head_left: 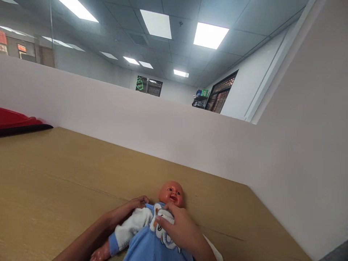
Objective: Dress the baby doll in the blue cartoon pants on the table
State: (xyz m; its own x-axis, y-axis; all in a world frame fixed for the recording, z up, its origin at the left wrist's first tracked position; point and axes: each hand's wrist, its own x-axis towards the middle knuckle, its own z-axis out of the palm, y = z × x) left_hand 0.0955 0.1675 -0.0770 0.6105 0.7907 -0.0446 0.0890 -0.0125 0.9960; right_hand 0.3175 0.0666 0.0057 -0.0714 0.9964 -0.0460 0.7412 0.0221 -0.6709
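A baby doll (pixel 172 194) with a bald head lies face up on the table at the bottom centre. It wears a blue and white outfit (pixel 152 239) with fleecy white sleeves, blue cuffs and an animal patch on the chest. My left hand (pixel 140 201) is at the doll's shoulder on the left side of the view, its fingers curled at the cloth and partly hidden. Across the chest patch lies my right hand (pixel 182 225), thumb and forefinger apart, the forefinger close to the collar below the chin. The doll's legs are out of view.
The tan table (pixel 81 163) meets a low white partition (pixel 136 112) at the back and a white wall (pixel 299 145) on the right. A red object with a black edge (pixel 20 121) rests at the far left. Glass stands above the partition.
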